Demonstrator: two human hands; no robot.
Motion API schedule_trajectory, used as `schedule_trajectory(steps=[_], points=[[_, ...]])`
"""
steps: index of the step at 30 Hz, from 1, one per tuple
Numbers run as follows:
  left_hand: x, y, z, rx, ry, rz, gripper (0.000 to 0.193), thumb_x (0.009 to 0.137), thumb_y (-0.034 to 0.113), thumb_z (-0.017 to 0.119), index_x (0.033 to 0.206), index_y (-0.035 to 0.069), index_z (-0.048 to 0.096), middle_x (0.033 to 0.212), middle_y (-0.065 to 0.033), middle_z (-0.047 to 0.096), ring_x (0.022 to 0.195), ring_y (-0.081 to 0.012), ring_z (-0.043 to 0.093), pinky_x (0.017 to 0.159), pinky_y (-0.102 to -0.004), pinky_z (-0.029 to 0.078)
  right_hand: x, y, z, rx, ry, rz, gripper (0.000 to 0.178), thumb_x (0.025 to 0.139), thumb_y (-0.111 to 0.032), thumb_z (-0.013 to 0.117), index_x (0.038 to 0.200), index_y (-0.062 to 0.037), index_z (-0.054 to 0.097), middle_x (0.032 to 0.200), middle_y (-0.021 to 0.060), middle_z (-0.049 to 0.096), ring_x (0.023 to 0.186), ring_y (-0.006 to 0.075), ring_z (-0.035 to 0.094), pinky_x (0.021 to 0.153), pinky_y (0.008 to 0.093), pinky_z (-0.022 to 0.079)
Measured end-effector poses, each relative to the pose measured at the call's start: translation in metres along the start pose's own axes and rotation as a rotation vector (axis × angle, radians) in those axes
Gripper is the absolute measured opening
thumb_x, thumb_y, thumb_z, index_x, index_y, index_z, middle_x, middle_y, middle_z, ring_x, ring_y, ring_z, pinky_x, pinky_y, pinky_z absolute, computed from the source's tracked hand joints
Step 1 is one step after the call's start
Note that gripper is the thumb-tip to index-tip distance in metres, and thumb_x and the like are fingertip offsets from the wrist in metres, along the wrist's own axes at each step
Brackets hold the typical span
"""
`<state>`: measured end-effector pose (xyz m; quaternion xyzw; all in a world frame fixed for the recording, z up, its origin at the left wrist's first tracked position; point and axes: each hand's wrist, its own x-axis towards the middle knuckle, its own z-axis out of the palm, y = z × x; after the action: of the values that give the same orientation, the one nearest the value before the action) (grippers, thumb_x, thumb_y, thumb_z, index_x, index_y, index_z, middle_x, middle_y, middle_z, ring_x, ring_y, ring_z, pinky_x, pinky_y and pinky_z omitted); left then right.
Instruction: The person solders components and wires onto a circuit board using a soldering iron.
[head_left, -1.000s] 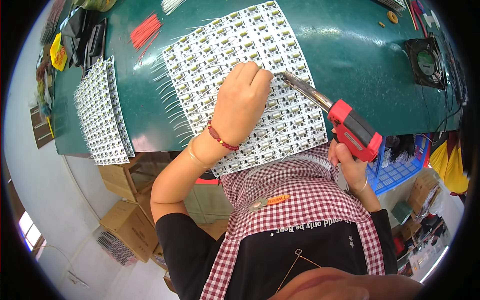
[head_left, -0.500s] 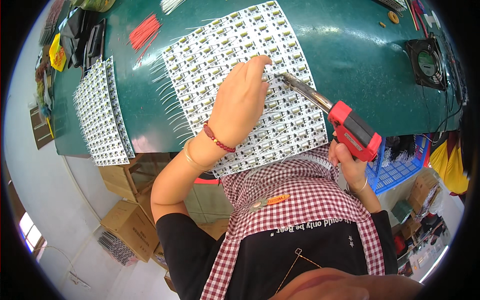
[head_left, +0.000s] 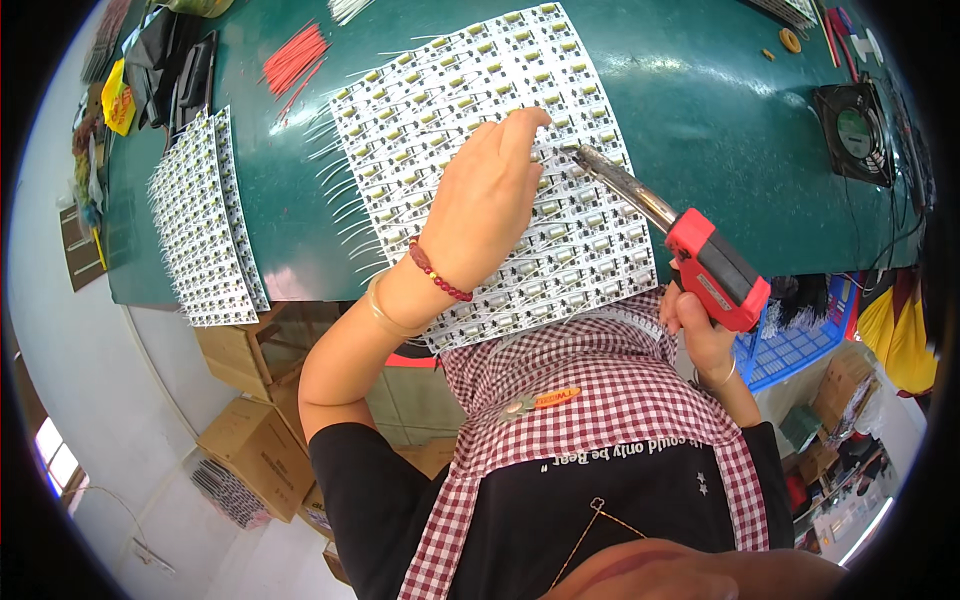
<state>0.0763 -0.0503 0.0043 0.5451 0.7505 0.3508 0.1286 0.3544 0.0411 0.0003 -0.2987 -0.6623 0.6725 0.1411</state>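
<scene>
A large white circuit board panel (head_left: 610, 205), covered with rows of small components, lies on the green table and overhangs its near edge. Thin white wires (head_left: 345, 210) stick out along its left side. My left hand (head_left: 487, 185) rests over the middle of the panel with its fingers bent together; whatever they pinch is hidden. Wrapped round the handle of a red and black soldering gun (head_left: 715, 265) is my right hand (head_left: 705, 335), at the table's near edge. The gun's metal tip points up and left, at the panel just right of my left fingers.
Two more board panels (head_left: 200, 230) lie at the table's left end. Red wires (head_left: 295, 55) are bundled behind the main panel. A black fan (head_left: 855, 130) stands at the right, with a blue crate (head_left: 790, 355) below. Cardboard boxes (head_left: 260, 450) sit under the table's left side.
The soldering gun has shifted slightly right and down, its tip drawing a little away from my left fingers. My left hand keeps nearly the same place on the panel.
</scene>
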Motion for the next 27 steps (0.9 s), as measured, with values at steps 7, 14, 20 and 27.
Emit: schedule_trajectory(steps=[7, 14, 20, 27], points=[[-0.001, -0.002, 0.000, 0.015, 0.002, -0.001, 0.041, 0.078, -0.005, 0.064, 0.116, 0.003, 0.052, 0.074, -0.0094, 0.053, 0.070, -0.0271, 0.057, 0.063, -0.0370, 0.047, 0.000, 0.002, 0.001, 0.036, 0.002, 0.022, 0.036, 0.095, -0.015, 0.056, 0.124, 0.0036, 0.048, 0.065, 0.0053, 0.051, 0.051, 0.0107, 0.045, 0.051, 0.0270, 0.043], [-0.002, -0.002, 0.000, 0.002, 0.001, 0.001, 0.040, 0.079, -0.005, 0.064, 0.116, 0.004, 0.053, 0.074, -0.0098, 0.054, 0.070, -0.0277, 0.057, 0.063, -0.0379, 0.047, 0.001, 0.007, 0.004, -0.041, 0.007, 0.030, 0.039, 0.094, -0.020, 0.059, 0.123, 0.0047, 0.049, 0.065, 0.0052, 0.052, 0.051, 0.0108, 0.047, 0.051, 0.0265, 0.043], [-0.003, -0.002, 0.000, 0.004, 0.002, 0.008, 0.038, 0.079, -0.004, 0.063, 0.115, 0.004, 0.053, 0.074, -0.0105, 0.054, 0.070, -0.0285, 0.057, 0.064, -0.0388, 0.047, 0.002, -0.004, 0.005, 0.101, 0.052, -0.009, 0.044, 0.094, -0.026, 0.060, 0.124, 0.0044, 0.048, 0.065, 0.0052, 0.052, 0.050, 0.0101, 0.046, 0.051, 0.0264, 0.043], [-0.003, -0.002, -0.002, 0.009, -0.005, 0.003, 0.040, 0.079, -0.004, 0.063, 0.117, 0.004, 0.052, 0.074, -0.0104, 0.054, 0.070, -0.0281, 0.057, 0.063, -0.0384, 0.047, 0.004, -0.005, 0.003, 0.257, 0.101, -0.046, 0.038, 0.094, -0.019, 0.058, 0.122, 0.0057, 0.049, 0.066, 0.0063, 0.054, 0.050, 0.0104, 0.047, 0.049, 0.0262, 0.042]])
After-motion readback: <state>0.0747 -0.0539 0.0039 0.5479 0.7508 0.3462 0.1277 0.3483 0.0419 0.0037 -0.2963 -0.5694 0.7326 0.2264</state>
